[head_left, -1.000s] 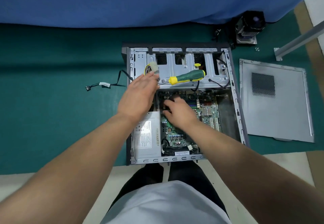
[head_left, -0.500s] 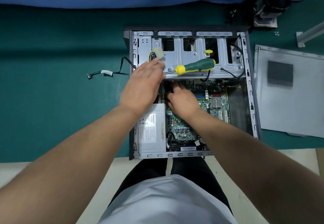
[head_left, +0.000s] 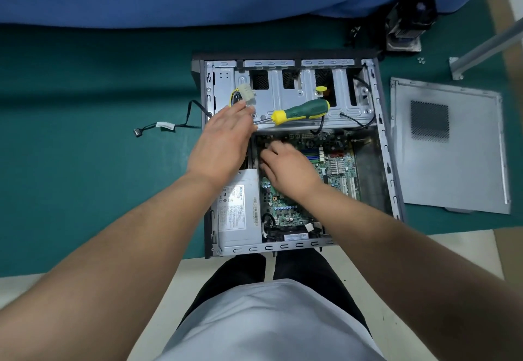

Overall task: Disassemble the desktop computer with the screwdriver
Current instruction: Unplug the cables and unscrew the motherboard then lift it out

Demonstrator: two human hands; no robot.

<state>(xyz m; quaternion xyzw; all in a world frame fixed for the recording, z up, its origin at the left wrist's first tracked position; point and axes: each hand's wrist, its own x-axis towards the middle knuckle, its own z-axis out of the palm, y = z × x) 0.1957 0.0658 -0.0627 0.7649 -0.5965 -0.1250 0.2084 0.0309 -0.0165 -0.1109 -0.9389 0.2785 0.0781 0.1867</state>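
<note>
Left hand (head_left: 223, 145), fingers straight, reaches to the screwdriver (head_left: 300, 112) shaft at 12 o'clock; right hand (head_left: 288, 168) fingers press onto the motherboard (head_left: 336, 162); its grip cannot be told.

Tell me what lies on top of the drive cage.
A green and yellow screwdriver and a white connector lie on the drive cage. The left hand covers the screwdriver's tip.

The desktop computer (head_left: 379, 145) lies on its side with the panel off, green motherboard (head_left: 334, 168) right under the right hand (head_left: 288, 171), and the green-and-yellow screwdriver (head_left: 300, 110) lies loose on the drive cage, tip just beside the left hand's (head_left: 223, 145) fingertips.
</note>
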